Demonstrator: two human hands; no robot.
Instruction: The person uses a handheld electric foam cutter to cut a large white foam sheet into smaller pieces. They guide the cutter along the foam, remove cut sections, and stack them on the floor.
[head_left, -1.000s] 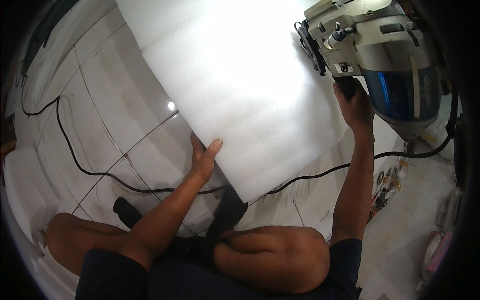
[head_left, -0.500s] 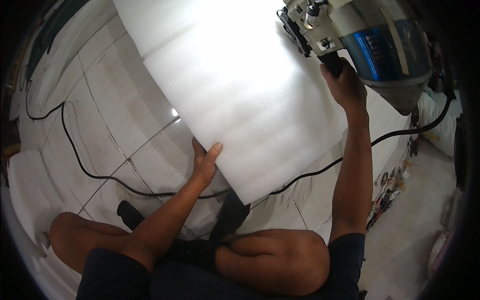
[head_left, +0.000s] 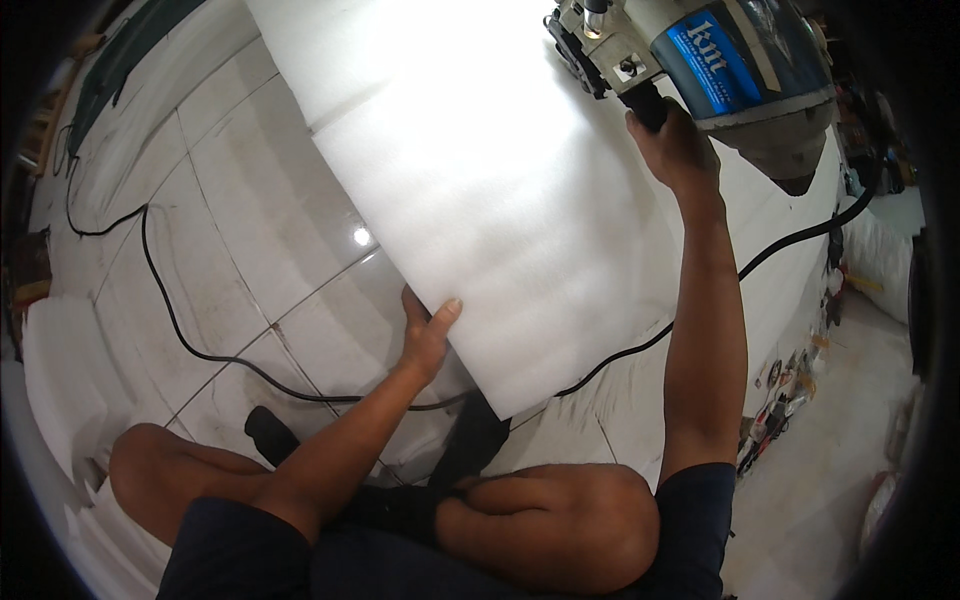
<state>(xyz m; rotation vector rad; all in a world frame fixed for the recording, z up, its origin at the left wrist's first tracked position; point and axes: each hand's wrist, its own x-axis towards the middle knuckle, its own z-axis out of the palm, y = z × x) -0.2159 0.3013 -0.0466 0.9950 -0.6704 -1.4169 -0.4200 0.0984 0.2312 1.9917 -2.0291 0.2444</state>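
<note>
A thick white foam sheet (head_left: 480, 220) stretches from the top of the view down to a corner near my knees. My left hand (head_left: 430, 338) pinches its left edge, thumb on top and fingers beneath. Up at the right, my right hand (head_left: 682, 152) is wrapped around the black handle (head_left: 645, 104) of an electric cloth cutting machine (head_left: 765, 80). The machine has a dark cylindrical motor housing with a blue label and a grey cone-shaped end. It stands over the foam; its lower part and any blade are hidden.
A black cable (head_left: 225, 358) runs across the tiled floor (head_left: 240, 200) and passes beneath the foam corner. More white foam (head_left: 65, 370) lies at the left. Small tools and scraps (head_left: 775, 405) line the right side, near a plastic bag (head_left: 878, 262).
The whole scene has shifted slightly in view: floor, foam edge and left hand sit further right, the cutting machine a little up and left. Both hands keep their grips.
</note>
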